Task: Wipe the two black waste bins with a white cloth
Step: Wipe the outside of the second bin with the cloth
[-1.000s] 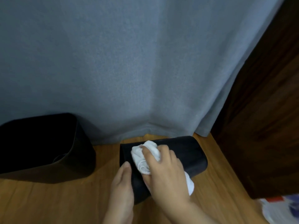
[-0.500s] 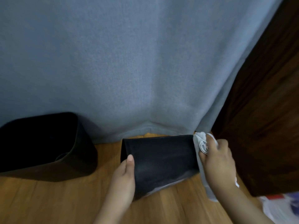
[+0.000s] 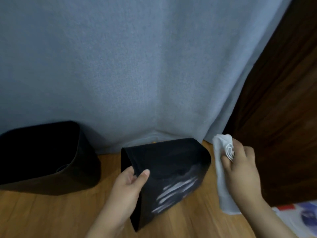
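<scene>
Tipped bin held at its mouth by the left hand, cloth lifted clear off its far end.

The nearer black bin (image 3: 164,170) lies on its side on the wood floor (image 3: 51,215), long axis running left to right, mouth toward the left hand (image 3: 127,188), whose thumb and fingers pinch the rim there. Its upturned wall shows pale streaks, probably damp sheen, though blur makes that uncertain. The right hand (image 3: 240,170) grips the bunched white cloth (image 3: 221,169) just beside the bin's closed end, not touching it, so this hand is the one placed to wipe back along the wall. The second black bin (image 3: 51,155) stands upright, well apart to the left. A grey curtain (image 3: 137,66) hangs close behind; dark wood panelling (image 3: 283,117) crowds the right, leaving open floor mainly in front.
</scene>
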Demonstrator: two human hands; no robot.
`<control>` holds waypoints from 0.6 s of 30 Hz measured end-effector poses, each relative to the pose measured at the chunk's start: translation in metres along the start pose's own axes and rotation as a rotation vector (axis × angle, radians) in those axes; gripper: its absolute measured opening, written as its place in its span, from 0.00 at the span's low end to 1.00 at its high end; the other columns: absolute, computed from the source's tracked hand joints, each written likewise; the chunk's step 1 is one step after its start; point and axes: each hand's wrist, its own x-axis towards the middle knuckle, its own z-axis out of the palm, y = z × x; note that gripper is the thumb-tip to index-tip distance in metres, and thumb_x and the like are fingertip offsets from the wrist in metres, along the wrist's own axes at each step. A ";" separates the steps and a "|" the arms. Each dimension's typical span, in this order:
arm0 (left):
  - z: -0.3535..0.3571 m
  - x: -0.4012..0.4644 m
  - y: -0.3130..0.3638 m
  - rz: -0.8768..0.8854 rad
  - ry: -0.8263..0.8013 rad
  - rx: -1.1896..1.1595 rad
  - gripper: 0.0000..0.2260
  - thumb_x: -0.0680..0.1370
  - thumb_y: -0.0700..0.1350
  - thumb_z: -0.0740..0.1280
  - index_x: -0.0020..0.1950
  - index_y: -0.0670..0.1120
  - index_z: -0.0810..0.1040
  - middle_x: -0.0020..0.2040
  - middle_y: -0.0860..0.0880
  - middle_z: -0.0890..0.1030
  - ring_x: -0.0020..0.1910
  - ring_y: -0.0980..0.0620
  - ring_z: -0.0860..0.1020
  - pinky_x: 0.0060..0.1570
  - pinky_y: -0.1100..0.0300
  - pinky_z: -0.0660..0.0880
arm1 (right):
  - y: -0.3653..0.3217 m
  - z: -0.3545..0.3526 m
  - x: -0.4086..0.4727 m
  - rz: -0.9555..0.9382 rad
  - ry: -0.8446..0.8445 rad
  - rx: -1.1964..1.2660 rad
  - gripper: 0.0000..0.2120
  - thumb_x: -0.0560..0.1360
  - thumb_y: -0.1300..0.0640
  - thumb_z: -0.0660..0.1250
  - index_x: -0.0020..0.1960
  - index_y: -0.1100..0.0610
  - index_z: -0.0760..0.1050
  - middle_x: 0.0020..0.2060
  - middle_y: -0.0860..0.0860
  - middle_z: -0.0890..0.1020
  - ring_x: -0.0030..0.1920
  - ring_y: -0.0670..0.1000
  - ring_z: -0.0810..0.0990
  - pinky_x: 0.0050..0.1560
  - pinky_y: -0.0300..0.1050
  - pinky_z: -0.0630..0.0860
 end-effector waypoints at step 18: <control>0.018 0.001 -0.001 0.034 0.186 -0.133 0.13 0.80 0.45 0.64 0.43 0.43 0.86 0.45 0.37 0.86 0.49 0.35 0.83 0.56 0.41 0.76 | -0.095 0.019 -0.046 -0.200 -0.359 0.622 0.16 0.78 0.53 0.64 0.64 0.43 0.70 0.58 0.42 0.70 0.56 0.36 0.73 0.52 0.26 0.68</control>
